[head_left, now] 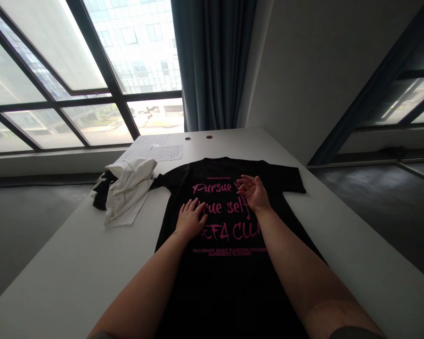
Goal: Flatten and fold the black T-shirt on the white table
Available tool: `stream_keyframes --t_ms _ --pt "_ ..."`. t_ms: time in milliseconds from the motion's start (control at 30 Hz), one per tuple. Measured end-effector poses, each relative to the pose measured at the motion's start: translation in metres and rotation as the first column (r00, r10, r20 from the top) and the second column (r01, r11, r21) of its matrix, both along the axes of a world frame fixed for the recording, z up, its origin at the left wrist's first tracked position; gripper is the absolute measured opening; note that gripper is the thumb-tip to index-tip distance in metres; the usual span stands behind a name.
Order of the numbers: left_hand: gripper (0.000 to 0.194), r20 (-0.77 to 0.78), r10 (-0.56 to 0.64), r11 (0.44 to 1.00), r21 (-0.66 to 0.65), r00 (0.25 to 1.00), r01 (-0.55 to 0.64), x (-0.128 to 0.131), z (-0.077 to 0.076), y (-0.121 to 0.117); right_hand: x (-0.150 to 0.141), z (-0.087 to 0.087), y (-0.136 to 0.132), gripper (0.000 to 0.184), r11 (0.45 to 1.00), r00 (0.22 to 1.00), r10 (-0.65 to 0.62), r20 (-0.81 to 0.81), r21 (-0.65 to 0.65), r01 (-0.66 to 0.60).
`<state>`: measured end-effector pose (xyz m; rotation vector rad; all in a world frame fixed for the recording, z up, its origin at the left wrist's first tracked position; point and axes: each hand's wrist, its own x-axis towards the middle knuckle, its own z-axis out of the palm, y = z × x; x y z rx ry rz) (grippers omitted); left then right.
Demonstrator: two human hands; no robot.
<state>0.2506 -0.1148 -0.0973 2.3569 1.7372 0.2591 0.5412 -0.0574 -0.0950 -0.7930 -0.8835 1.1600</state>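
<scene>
A black T-shirt (pixel 229 273) with pink lettering lies spread flat on a white table (pixel 346 245), collar away from me. My left hand (pixel 191 219) rests palm down on the print, fingers stretched out. My right hand (pixel 253 192) hovers just above the upper chest of the shirt, turned on its edge with loosely spread fingers, holding nothing.
A pile of white and black garments (pixel 127 190) sits at the table's left, touching the shirt's left sleeve. Sheets of paper (pixel 155 149) lie at the far end by two round cable holes (pixel 198 138). Behind are large windows and a blue curtain (pixel 212 66).
</scene>
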Motion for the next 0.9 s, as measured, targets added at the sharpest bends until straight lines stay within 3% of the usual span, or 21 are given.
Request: stream_keyframes --t_ms 100,200,300,533,633,733,800,900 --pt "0.057 0.000 -0.003 1.000 -0.004 1.000 0.003 0.000 0.002 -0.001 -0.006 -0.005 0.001 0.051 1.000 0.960 0.012 0.280 -0.013 -0.009" --pt "0.057 0.002 -0.005 1.000 -0.002 1.000 0.005 0.000 0.002 -0.001 -0.011 -0.012 0.005 0.047 0.998 0.822 0.050 0.567 -0.055 -0.022" --pt "0.056 0.005 -0.003 1.000 0.006 1.000 0.003 0.000 0.001 -0.001 -0.012 -0.018 0.010 0.041 0.997 0.693 0.046 0.719 -0.074 0.010" --pt "0.057 0.018 -0.008 1.000 0.010 1.000 0.008 -0.001 -0.005 0.001 -0.016 -0.018 0.010 0.030 0.997 0.437 0.051 0.898 -0.072 0.030" --pt "0.057 0.018 -0.004 1.000 0.012 1.000 0.004 -0.002 -0.006 0.002 -0.018 -0.019 0.009 0.026 0.999 0.223 -0.016 0.975 0.004 0.052" --pt "0.057 0.015 -0.005 1.000 0.013 1.000 0.005 -0.002 -0.006 0.002 -0.011 -0.022 0.010 0.032 0.984 0.009 -0.043 0.999 0.041 0.171" --pt "0.058 0.011 -0.007 1.000 0.011 1.000 0.007 -0.002 -0.005 0.001 0.000 -0.024 0.013 0.039 0.964 -0.047 -0.023 0.999 0.035 0.265" --pt "0.058 -0.002 -0.006 1.000 0.005 1.000 0.006 -0.002 -0.004 0.001 0.020 -0.027 0.018 0.048 0.935 -0.071 0.009 0.997 0.017 0.354"
